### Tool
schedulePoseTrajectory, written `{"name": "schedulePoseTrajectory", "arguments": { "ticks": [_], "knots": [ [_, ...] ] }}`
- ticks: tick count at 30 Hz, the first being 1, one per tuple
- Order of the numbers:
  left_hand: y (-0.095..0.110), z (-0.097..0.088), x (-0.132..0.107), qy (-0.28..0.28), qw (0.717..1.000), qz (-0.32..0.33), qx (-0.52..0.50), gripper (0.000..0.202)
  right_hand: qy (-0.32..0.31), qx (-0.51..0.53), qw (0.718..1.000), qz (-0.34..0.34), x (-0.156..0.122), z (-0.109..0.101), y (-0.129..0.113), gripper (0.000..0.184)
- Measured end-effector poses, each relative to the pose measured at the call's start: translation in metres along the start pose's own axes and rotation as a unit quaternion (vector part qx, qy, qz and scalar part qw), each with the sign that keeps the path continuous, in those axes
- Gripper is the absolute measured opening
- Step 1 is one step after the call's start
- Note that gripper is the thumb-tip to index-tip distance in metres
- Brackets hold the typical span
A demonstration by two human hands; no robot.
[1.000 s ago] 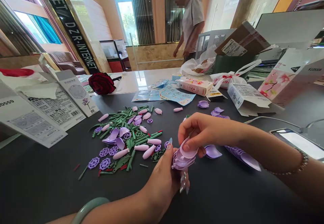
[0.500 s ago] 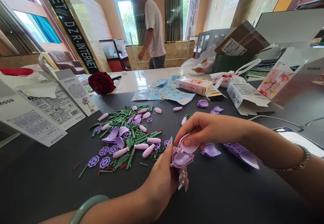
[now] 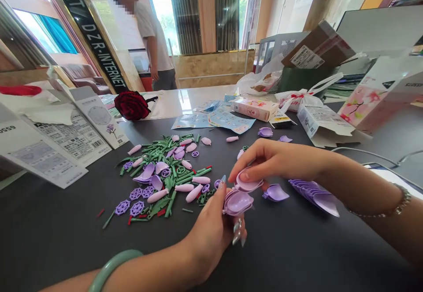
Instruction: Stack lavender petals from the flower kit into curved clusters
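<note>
My left hand (image 3: 211, 226) is closed on a small stack of pale purple petal pieces (image 3: 238, 203), held just above the table. Between the thumb and fingers of my right hand (image 3: 264, 162) is a pinkish petal piece (image 3: 248, 182), just above the stack; whether the two touch I cannot tell. Right behind the hands lies a loose purple petal (image 3: 276, 193). A nested row of purple petals (image 3: 315, 197) rests under my right forearm. To the left spreads a pile of green stems (image 3: 155, 157), pink pod-shaped pieces (image 3: 157, 196) and purple wheel-shaped pieces (image 3: 136, 209).
Opened white boxes (image 3: 66, 146) stand at the left, a dark red rose (image 3: 132, 105) behind them. Blue printed sheets (image 3: 228, 120), a pink box (image 3: 255, 108) and an opened carton (image 3: 325, 124) lie at the back. A person (image 3: 155, 41) is beyond the counter.
The pinkish petal in my right hand has shifted slightly up and to the right, away from the stack. My left hand has hardly moved. The person behind has moved left.
</note>
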State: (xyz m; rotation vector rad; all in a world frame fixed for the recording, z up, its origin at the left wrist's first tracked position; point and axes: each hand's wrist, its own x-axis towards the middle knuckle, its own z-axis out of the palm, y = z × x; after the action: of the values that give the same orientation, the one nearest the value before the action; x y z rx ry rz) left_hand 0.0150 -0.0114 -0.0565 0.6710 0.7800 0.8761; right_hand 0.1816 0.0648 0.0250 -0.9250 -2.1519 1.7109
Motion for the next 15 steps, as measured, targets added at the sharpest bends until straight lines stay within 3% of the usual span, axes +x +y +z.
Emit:
{"name": "schedulePoseTrajectory", "arguments": {
  "ticks": [15],
  "knots": [
    [0.0005, -0.0002, 0.0008, -0.006, 1.0, -0.013, 0.001, 0.043, 0.052, -0.018, 0.998, 0.023, -0.0009, -0.0007, 0.0002, 0.031]
  ]
}}
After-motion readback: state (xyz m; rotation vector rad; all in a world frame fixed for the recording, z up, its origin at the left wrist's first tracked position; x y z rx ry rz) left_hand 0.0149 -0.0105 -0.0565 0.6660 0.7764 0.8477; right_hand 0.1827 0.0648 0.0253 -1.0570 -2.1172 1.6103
